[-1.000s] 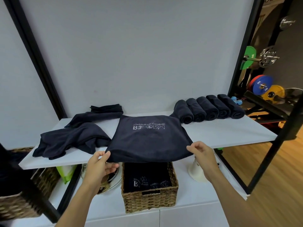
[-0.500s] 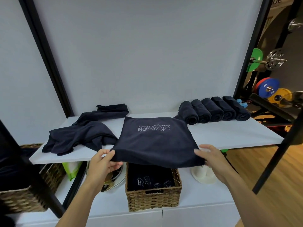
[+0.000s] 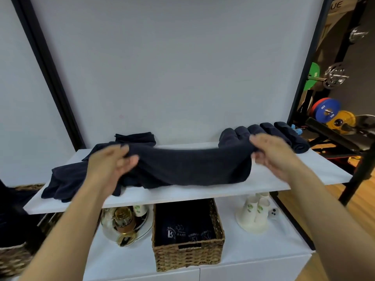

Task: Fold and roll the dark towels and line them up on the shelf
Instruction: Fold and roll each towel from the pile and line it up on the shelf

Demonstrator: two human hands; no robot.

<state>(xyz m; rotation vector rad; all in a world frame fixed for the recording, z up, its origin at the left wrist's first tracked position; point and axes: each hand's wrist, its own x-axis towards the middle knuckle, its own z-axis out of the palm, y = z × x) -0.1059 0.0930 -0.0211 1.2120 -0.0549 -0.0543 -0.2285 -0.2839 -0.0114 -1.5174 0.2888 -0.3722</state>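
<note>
Status: 5 rolled towels [image 3: 254,128] done, lined up side by side at the back right of the shelf [image 3: 203,192], touching each other. Towel 6 [image 3: 188,167] is in work, mid shelf, stretched between both hands and lifted off the board along its upper edge, lower part draped on the shelf. Looks like a fold step, not rolling yet, my read. Left hand [image 3: 110,165] grips the towel's left end, fingers curled round the cloth; right hand [image 3: 272,153] pinches the right end, just in front of the rolled row. Both are motion-blurred, so exact finger placement is not readable. Backlog: loose towels [image 3: 67,179] heaped at the left of the shelf, unfolded, partly under the left forearm; 1 more dark piece [image 3: 135,137] at the back left against the wall, looks roughly folded, not rolled. Can't count the heap, at least 2 I'd guess. Wicker basket [image 3: 188,256] on the lower surface holds more dark cloth with printed logos; can't tell if that's in scope. Estimate: over half done on the shelf. Left for towel 6: finish the fold, roll, park it left of the row.
</note>
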